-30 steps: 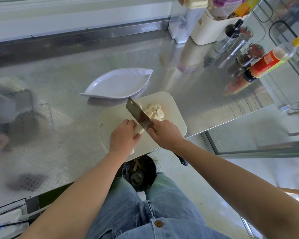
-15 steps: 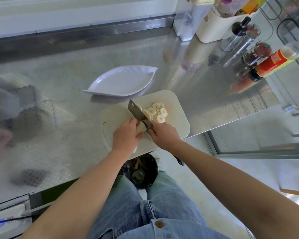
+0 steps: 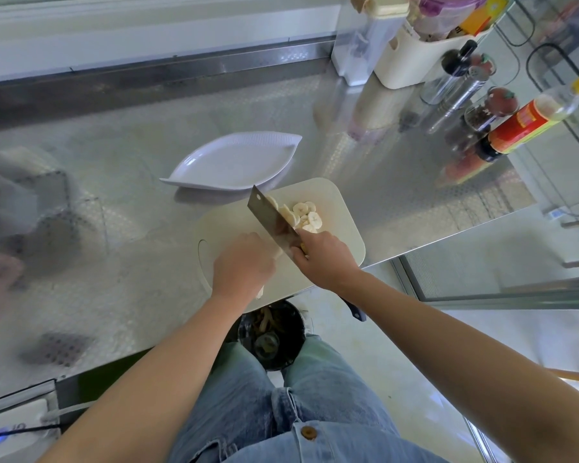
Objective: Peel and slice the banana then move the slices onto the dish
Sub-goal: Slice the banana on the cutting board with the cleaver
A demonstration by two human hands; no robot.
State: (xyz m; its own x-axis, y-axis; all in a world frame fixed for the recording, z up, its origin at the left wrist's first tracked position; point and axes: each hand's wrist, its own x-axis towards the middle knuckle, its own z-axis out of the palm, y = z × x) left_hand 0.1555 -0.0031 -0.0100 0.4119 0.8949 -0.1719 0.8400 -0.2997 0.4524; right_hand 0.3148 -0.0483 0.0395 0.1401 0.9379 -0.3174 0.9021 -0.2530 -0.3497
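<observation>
Peeling's done and slicing well along: on the cutting board point(image 3: 341, 208) the left hand point(image 3: 243, 265) curls over the banana stub point(image 3: 260, 291), the right hand point(image 3: 325, 259) grips the knife point(image 3: 271, 218), slices point(image 3: 303, 215) sit heaped at the board's far end, and the dish point(image 3: 234, 162) just beyond the board waits unfilled.

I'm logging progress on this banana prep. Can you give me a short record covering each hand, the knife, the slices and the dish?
left hand: holds the uncut banana down on the cutting board
right hand: grips the cleaver, blade tilted beside the left hand
slices: small pile on the board, on the right of the blade
dish: white, leaf-shaped, behind the board, holds no slices
stage: slicing under way, transfer not yet begun
</observation>
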